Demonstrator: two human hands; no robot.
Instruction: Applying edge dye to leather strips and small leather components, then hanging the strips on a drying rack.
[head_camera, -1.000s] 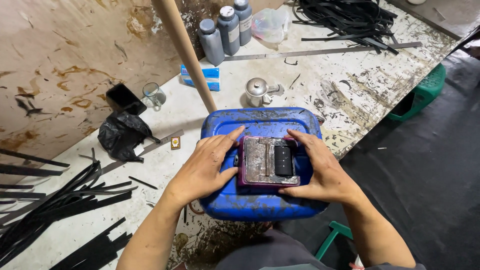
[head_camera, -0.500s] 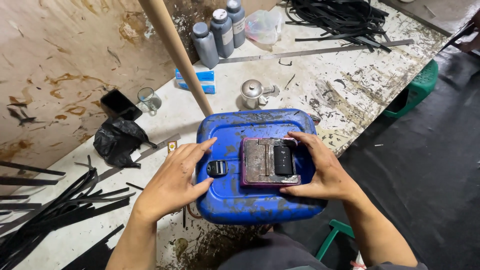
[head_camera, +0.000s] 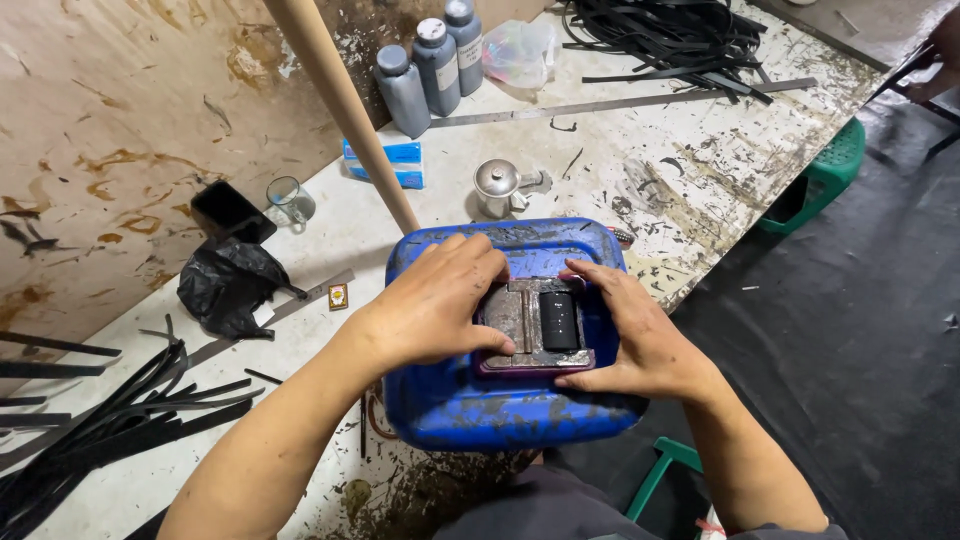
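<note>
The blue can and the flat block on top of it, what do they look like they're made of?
Blue can: likely moulded plastic, dull, scuffed, rounded corners. Flat block: apparently bare grey metal, worn and stained, on a purplish base, with a glossy black insert, maybe plastic.

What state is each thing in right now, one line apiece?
Blue canister: lying on its side, metal plate on top.
Metal plate: flat, held at both ends.
Black block: resting on the plate.
Left hand: pressing the plate.
Right hand: gripping the plate's edge.
Grey bottles: upright, capped.
</note>
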